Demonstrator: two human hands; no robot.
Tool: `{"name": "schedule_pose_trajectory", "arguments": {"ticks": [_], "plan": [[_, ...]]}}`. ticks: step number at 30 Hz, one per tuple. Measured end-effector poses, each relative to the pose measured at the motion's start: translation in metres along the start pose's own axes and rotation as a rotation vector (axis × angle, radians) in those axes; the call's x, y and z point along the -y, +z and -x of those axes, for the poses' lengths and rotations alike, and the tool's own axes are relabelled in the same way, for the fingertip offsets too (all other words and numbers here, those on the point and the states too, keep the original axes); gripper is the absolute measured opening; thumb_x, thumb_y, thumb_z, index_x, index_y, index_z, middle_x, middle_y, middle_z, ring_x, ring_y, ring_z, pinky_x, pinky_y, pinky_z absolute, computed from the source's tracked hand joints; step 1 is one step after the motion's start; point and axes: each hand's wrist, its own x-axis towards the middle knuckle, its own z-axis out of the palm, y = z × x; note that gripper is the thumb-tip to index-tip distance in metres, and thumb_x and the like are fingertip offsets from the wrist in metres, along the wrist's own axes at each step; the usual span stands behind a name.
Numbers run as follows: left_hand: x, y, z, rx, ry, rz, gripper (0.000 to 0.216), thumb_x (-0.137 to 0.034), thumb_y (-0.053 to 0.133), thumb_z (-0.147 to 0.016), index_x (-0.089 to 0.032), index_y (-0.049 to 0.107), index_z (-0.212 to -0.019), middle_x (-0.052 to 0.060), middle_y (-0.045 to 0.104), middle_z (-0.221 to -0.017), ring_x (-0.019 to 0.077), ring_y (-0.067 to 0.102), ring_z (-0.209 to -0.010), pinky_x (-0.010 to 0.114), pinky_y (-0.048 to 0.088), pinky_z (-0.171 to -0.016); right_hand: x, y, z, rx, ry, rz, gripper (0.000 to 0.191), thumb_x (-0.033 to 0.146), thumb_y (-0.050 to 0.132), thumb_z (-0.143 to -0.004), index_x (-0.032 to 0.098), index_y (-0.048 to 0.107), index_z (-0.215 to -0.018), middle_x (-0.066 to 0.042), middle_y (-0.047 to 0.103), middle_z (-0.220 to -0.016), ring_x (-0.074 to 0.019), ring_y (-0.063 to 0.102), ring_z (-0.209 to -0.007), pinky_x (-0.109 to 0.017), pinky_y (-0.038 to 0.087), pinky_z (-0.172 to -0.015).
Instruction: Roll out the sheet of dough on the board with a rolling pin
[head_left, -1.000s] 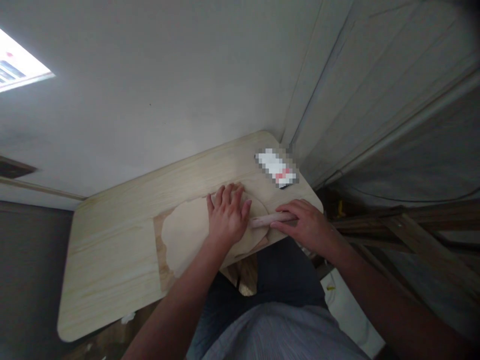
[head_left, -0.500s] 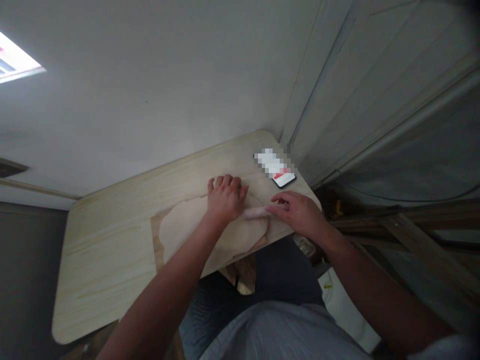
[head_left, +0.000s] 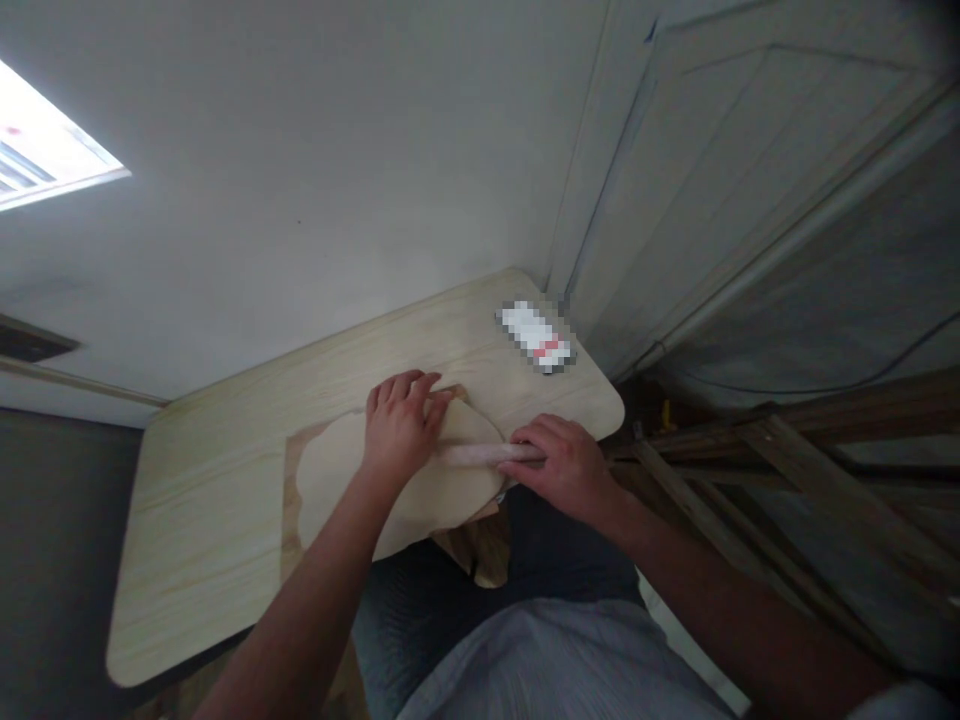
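Observation:
A wide, thin sheet of pale dough (head_left: 442, 505) lies on a brown board (head_left: 294, 450) at the table's front edge, hanging slightly over it. A whitish rolling pin (head_left: 472, 455) lies across the dough. My right hand (head_left: 566, 465) is closed around the pin's right end, thumb below and fingers above. My left hand (head_left: 401, 425) rests palm down over the dough beside the pin's left part, its fingers reaching forward and apart. That end of the pin is hidden by the left hand, so I cannot tell how firmly it presses there.
A phone (head_left: 536, 335) with a lit, blurred screen lies at the far right of the light wooden table (head_left: 202, 520). A white wall (head_left: 337, 200) rises behind. Wooden beams (head_left: 810, 480) and a cable (head_left: 787, 388) are at the right.
Both hands and the rolling pin have moved left and nearer my body. My right hand has closed more fully on the pin. The dough's right side has shifted, baring board at its far edge.

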Motion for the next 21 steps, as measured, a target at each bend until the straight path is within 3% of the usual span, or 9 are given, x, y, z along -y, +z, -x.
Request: {"name": "schedule_pose_trajectory", "arguments": {"ticks": [3,6,8,12,17,21], "plan": [[-0.001,-0.007,0.026,-0.095,-0.107,0.078,0.039,-0.043,0.039,-0.101,-0.022,0.062,-0.124,0.01,0.064,-0.124,0.0269,0.055,-0.118,0.044,0.041,-0.104,0.004,0.004,0.003,0.028,-0.032,-0.035,0.023,0.044,0.076,-0.083,0.023,0.069,-0.09,-0.003,0.066,-0.088,-0.0187,0.061,-0.082,-0.031,0.045,-0.074],[-0.008,-0.001,0.047,-0.051,-0.081,0.106,0.039,-0.04,0.035,-0.102,-0.021,0.06,-0.126,0.011,0.063,-0.128,0.0251,0.054,-0.121,0.043,0.04,-0.107,0.006,0.006,0.002,0.045,-0.03,-0.035,0.022,0.042,0.076,-0.083,0.023,0.07,-0.092,-0.002,0.065,-0.089,-0.0179,0.061,-0.083,-0.031,0.044,-0.074],[-0.013,0.006,0.053,-0.016,-0.08,0.029,0.041,-0.041,0.037,-0.101,-0.023,0.056,-0.133,0.011,0.059,-0.138,0.0276,0.048,-0.131,0.049,0.033,-0.113,0.006,0.004,0.0,0.042,-0.019,-0.001,0.023,0.043,0.077,-0.082,0.024,0.07,-0.091,-0.002,0.066,-0.089,-0.0191,0.061,-0.086,-0.032,0.044,-0.077],[-0.019,0.01,0.045,0.038,-0.097,-0.093,0.045,-0.043,0.035,-0.102,-0.028,0.048,-0.142,0.008,0.048,-0.151,0.0289,0.037,-0.142,0.056,0.02,-0.119,0.006,0.0,-0.003,0.008,0.043,0.108,0.029,0.05,0.075,-0.083,0.024,0.069,-0.094,-0.004,0.068,-0.093,-0.0234,0.06,-0.095,-0.036,0.042,-0.084],[-0.015,0.01,0.025,0.063,-0.071,-0.095,0.047,-0.046,0.031,-0.102,-0.029,0.048,-0.143,0.006,0.045,-0.154,0.0274,0.035,-0.143,0.053,0.021,-0.118,0.004,0.008,-0.002,-0.056,0.106,0.175,0.034,0.055,0.062,-0.091,0.024,0.07,-0.101,-0.007,0.069,-0.099,-0.0255,0.057,-0.099,-0.038,0.042,-0.085],[-0.01,0.012,0.011,0.085,-0.041,-0.077,0.047,-0.047,0.029,-0.102,-0.03,0.05,-0.14,0.007,0.054,-0.145,0.0273,0.044,-0.134,0.051,0.025,-0.114,0.002,0.014,-0.007,-0.118,0.129,0.191,0.034,0.054,0.059,-0.094,0.025,0.07,-0.107,-0.008,0.069,-0.105,-0.0266,0.056,-0.103,-0.039,0.04,-0.088]]}}
